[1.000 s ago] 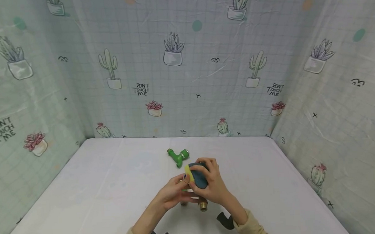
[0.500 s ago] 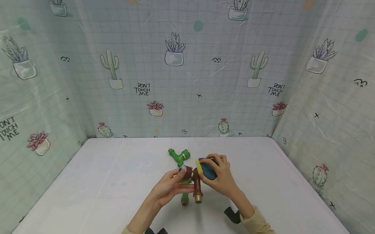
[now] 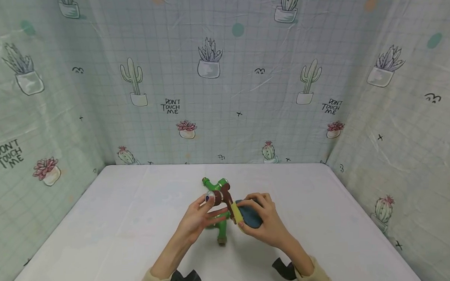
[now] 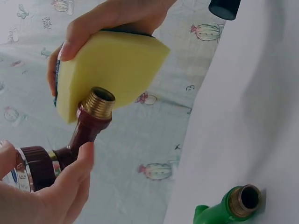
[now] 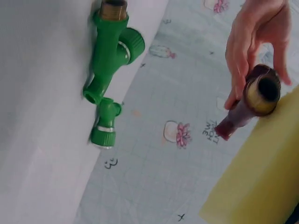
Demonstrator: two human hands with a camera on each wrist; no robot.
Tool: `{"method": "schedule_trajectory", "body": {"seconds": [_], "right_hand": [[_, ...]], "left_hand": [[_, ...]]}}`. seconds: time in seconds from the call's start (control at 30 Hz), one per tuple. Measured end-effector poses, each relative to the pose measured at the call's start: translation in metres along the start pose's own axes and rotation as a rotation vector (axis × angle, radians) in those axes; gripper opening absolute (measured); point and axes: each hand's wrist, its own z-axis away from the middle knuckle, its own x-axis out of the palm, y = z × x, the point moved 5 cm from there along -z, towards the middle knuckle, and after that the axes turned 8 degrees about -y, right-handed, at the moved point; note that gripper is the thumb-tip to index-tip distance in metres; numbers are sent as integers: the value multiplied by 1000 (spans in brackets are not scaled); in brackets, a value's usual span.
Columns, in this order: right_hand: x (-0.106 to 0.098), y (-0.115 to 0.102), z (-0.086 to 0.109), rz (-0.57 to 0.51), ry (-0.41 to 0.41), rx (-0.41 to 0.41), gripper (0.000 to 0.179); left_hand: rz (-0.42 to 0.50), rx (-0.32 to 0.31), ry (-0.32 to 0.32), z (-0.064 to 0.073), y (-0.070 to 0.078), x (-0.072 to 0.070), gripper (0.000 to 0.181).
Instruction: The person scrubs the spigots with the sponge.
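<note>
Dark red-brown tap with a brass threaded end and a chrome-capped knob (image 3: 225, 194) is held in the air above the white table (image 3: 138, 226), near its middle. The left hand (image 3: 198, 218) grips it by the knob, thumb on the chrome cap, while the right hand (image 3: 264, 222) clasps a thick sponge, blue-backed with yellow foam (image 3: 251, 216). Half a second ago the sponge met the tap around its far end, and the brass thread (image 4: 99, 103) pointed toward the person in plain sight; now the tap sits farther from the person, and the sponge has slipped down along its neck, largely covering the thread in the head view. In the left wrist view the yellow foam touches the neck beside the thread. As I judge it, the rubbing has therefore passed from the far end to the neck and threaded end. Two bright green plastic taps, the nearer brass-threaded (image 3: 222, 230) and the farther (image 3: 211, 185), lie on the table beyond and below, both untouched by the sponge.
</note>
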Motion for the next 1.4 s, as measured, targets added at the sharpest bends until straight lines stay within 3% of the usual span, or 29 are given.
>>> {"method": "schedule_trajectory", "body": {"seconds": [0.13, 0.23, 0.3, 0.5, 0.63, 0.7, 0.93, 1.07, 1.3, 1.4], "right_hand": [[-3, -1, 5, 54, 42, 4, 42], [-6, 1, 6, 156, 75, -30, 37], [-8, 3, 5, 235, 98, -59, 37], [-14, 12, 2, 333, 174, -106, 45], [-17, 18, 0, 306, 186, -99, 44], [-18, 20, 0, 296, 184, -86, 44], [-19, 25, 0, 309, 158, -41, 42], [-18, 24, 2, 312, 142, -24, 42], [-13, 16, 8, 326, 151, -74, 43], [-5, 12, 11, 327, 113, -102, 41]], "left_hand": [[168, -37, 43, 1, -2, -2, 28], [287, -69, 16, 2, -4, 0, 3], [320, -99, -38, 4, -6, 3, 6], [147, -137, -179, 9, -9, 12, 22], [71, -129, -207, 9, -8, 14, 35], [59, -130, -205, 9, -9, 14, 31], [87, -111, -205, 11, -11, 17, 20], [108, -59, -154, 11, -10, 18, 21], [178, 13, -86, 12, -2, 17, 20], [256, 28, -57, 12, 3, 15, 17]]}}
